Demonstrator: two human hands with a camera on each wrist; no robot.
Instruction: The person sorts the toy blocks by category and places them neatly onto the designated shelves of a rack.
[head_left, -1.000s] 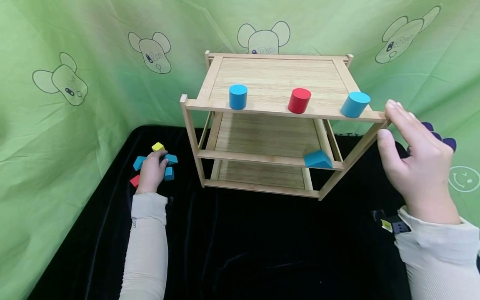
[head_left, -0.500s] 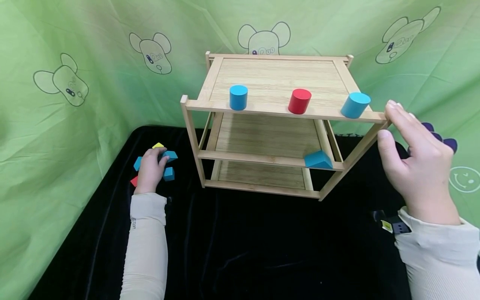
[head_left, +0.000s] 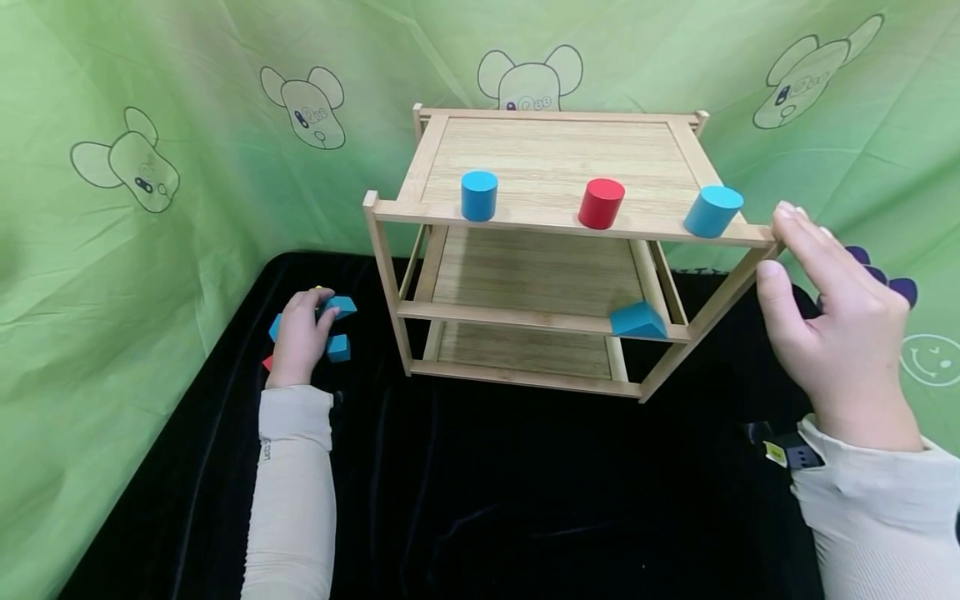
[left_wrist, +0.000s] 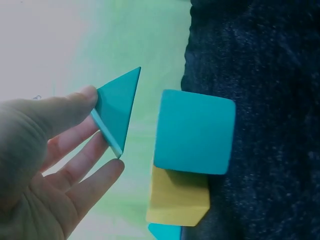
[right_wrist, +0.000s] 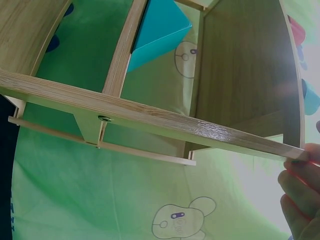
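In the head view my left hand point(head_left: 298, 337) is at the far left, over a small group of blocks. The left wrist view shows my left thumb and fingers pinching a blue triangular block point(left_wrist: 119, 110), near a larger blue block point(left_wrist: 195, 132) and a yellow block point(left_wrist: 179, 196). At the upper right corner of the wooden shelf rack point(head_left: 555, 154), my right hand point(head_left: 840, 325) grips the post end between thumb and fingers. A blue wedge-shaped block point(head_left: 637, 320) sits tilted on the middle tier's front rail, at the right.
Along the rack's top front edge stand a blue cylinder point(head_left: 478, 198), a red cylinder point(head_left: 601, 204) and another blue cylinder point(head_left: 712, 212). A blue block point(head_left: 339, 348) and a partly hidden red block point(head_left: 267, 362) lie on the black cloth point(head_left: 510, 492) beside my left hand.
My left hand has shifted slightly forward and left, now covering most of the yellow block. The blue triangular block has lifted slightly with it. My right hand stays on the rack corner.
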